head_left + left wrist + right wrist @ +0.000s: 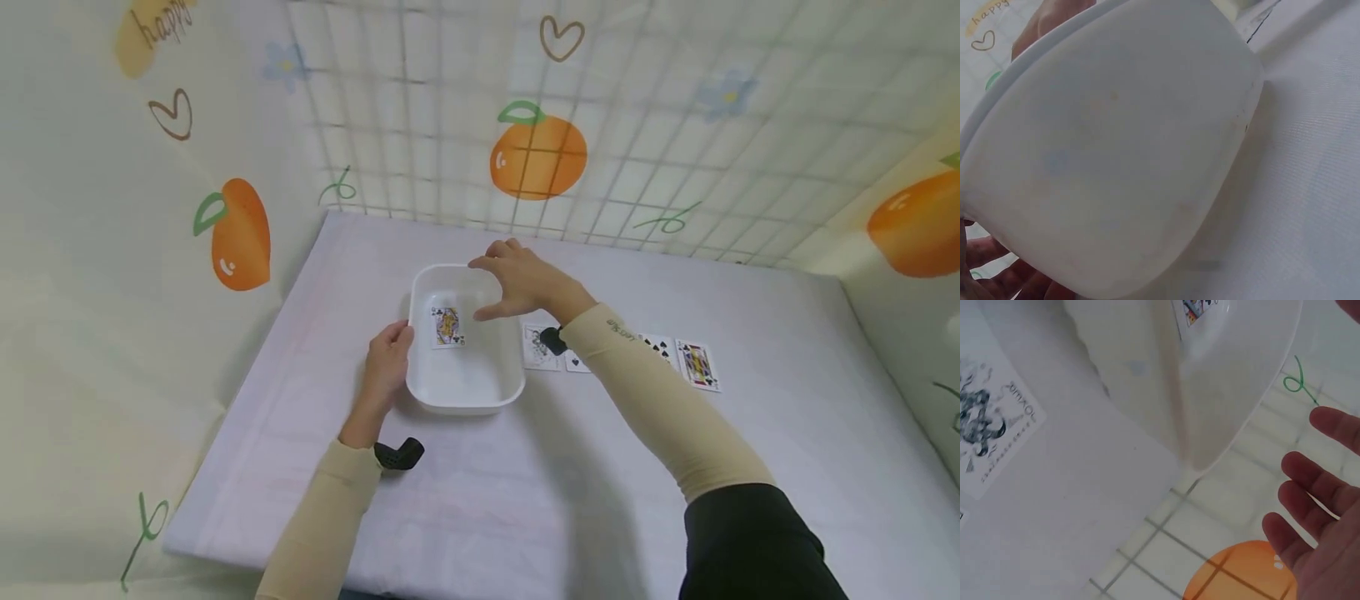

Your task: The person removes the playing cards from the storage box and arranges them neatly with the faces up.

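A white plastic tub stands on the cloth-covered table, with one face card, clubs in its corners, lying inside. My left hand grips the tub's left side near the rim; in the left wrist view its fingers show at the edge of the tub's wall. Over the tub's far right part hovers my right hand, thumb and fingers spread apart, holding nothing. To the right of the tub lies a row of playing cards, starting with a joker and ending with a face card.
My right forearm passes above the row and hides some cards; a black-spotted card shows beyond the sleeve. A pale sheet with oranges and a wire grid bounds the back of the table.
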The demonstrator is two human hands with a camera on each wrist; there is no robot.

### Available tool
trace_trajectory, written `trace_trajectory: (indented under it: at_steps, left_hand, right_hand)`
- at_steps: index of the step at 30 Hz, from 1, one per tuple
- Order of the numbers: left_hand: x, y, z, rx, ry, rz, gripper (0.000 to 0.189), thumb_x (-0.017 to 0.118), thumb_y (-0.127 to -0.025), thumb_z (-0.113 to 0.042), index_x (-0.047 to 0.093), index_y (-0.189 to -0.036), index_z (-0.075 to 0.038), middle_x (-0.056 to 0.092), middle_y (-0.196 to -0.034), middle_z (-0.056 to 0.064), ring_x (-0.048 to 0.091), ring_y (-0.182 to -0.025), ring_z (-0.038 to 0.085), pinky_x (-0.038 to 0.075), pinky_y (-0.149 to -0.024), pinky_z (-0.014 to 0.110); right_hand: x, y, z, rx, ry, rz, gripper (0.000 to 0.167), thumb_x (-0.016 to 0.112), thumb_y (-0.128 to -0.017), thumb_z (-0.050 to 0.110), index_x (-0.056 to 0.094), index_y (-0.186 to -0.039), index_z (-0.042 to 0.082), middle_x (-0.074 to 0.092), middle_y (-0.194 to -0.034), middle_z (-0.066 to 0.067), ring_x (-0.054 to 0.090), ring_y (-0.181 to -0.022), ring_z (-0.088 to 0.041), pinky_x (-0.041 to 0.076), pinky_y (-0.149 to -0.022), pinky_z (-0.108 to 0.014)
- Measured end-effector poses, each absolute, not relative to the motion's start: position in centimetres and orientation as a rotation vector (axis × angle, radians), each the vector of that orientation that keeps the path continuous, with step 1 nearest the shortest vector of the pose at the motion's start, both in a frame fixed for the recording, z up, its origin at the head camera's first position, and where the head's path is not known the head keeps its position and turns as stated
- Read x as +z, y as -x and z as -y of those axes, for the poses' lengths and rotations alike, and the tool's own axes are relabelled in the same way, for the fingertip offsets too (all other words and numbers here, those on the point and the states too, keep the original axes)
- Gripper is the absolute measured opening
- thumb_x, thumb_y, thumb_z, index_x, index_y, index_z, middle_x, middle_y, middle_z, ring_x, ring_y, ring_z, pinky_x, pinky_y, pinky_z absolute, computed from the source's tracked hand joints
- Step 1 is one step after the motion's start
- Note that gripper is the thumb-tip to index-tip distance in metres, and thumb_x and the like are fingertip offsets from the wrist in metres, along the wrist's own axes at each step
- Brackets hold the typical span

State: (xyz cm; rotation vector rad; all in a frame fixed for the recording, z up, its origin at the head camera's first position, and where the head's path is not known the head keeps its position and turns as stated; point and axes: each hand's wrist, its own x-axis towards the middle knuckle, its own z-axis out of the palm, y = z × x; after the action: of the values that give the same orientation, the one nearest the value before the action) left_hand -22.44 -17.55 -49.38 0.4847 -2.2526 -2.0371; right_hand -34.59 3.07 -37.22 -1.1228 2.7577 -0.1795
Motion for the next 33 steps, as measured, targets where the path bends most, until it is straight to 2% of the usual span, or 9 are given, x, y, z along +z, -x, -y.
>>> trace_trajectory:
  at_steps: [21, 33]
  left_hand:
    - [-49.1, 22.6, 18.1, -2.043, -0.425, 2.247, 0.045, 0.049, -0.104, -0.028, 0.052, -0.140, -0.003, 0.060, -0.131, 0.018, 0.059, -0.116, 0.032, 0.049, -0.097, 0.045]
    - [-49.3, 22.9, 18.0, -2.043, -0.432, 2.234, 0.043, 0.049, -0.103, -0.028, 0.055, -0.137, -0.003, 0.062, -0.128, 0.018, 0.062, -0.111, 0.032, 0.052, -0.093, 0.044]
  right_hand:
    - [-39.9, 36.2, 0.5, -0.156, 1.128, -2.692, 0.083, 0.079, -0.074, 0.051, 0.052, -0.143, 0.012, 0.050, -0.132, -0.015, 0.043, -0.116, -0.031, 0.045, -0.095, -0.050]
    - [-40.4, 36.4, 2.4, -0.128, 1.142, -2.645, 0.089, 0.079, -0.072, 0.058, 0.051, -0.144, 0.013, 0.051, -0.128, -0.013, 0.043, -0.113, -0.029, 0.044, -0.093, -0.046]
